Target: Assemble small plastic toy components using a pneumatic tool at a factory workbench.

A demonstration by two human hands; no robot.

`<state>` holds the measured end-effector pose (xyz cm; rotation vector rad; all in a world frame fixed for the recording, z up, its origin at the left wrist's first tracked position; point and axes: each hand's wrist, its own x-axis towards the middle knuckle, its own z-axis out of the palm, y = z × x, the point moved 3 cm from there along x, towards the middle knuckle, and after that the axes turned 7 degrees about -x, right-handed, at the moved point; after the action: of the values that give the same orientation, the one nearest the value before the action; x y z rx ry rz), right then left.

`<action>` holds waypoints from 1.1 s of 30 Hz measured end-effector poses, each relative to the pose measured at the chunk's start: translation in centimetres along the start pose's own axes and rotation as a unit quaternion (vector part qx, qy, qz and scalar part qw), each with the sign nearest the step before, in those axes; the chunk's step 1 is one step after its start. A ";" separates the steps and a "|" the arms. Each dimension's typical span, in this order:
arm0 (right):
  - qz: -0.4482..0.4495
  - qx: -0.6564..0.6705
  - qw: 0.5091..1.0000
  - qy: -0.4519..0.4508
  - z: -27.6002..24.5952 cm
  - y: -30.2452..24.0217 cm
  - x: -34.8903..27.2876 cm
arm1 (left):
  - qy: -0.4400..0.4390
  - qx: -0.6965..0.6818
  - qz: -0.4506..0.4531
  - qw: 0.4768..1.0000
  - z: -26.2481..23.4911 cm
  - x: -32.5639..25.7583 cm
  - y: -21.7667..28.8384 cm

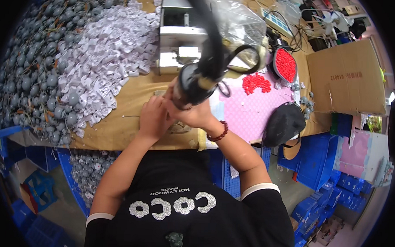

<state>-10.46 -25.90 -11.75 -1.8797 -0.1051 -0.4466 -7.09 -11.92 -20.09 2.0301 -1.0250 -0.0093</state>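
Dark cylindrical device [193, 86] is seen at bench [114, 136] ctr, just above the hands, w/ thick black arm [211, 28] run to it from 12 o'clock. From device: at 2-3 o'clock, dark bowl [272, 73] is filled w/ small red pcs; more red pcs [256, 83] are spilled on pink sheet [245, 114], approx 3 o'clock. Carton [347, 76] is stood farther out, contents hidden. White parts [108, 55] are heaped at 10 o'clock; grey round parts [38, 70] beyond. Below bench, approx 7-8 o'clock, blue bin [70, 175] is filled w/ grey round parts too. L hand [156, 115], approx 8 o'clock, is bent inward, fingers close to R hand [197, 114], 6 o'clock, fingers curled. Grip of either can't be told; fingertips are hidden.
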 end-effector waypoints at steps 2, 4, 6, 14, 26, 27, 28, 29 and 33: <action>0.009 0.039 0.999 0.005 0.3 0.5 -0.3 | -0.004 -0.013 -0.005 1.000 0.1 0.2 0.1; 0.015 0.041 0.999 0.005 0.4 0.5 -0.7 | -0.004 -0.024 -0.020 0.999 0.5 -0.3 -1.0; 0.051 0.018 0.998 -0.016 0.5 1.8 -1.4 | -0.002 -0.044 -0.027 0.999 0.7 -0.4 -1.3; -0.017 -0.026 0.999 0.014 0.0 0.9 -1.7 | 0.013 -0.119 -0.025 0.993 -0.1 0.8 0.4; 0.209 0.122 0.954 0.176 -7.4 3.1 2.8 | -0.034 0.009 -0.073 0.997 -0.1 0.8 1.2; 0.223 0.079 0.953 0.188 -8.9 5.0 3.0 | -0.033 0.001 -0.066 0.997 -0.2 0.8 1.4; 0.244 0.042 0.948 0.202 -10.1 7.5 3.0 | -0.034 -0.006 -0.061 0.998 0.0 0.6 1.3; 0.263 0.009 0.941 0.213 -10.7 9.5 2.8 | -0.029 -0.008 -0.053 0.998 -0.1 0.4 1.2; 0.162 -0.156 0.950 0.215 -10.5 9.4 0.9 | -0.007 -0.017 -0.025 1.000 -0.1 -0.5 1.1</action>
<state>-9.60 -39.08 -16.79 -2.0108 0.5889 -0.6589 -8.15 -11.87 -19.47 2.0273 -0.9756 -0.0680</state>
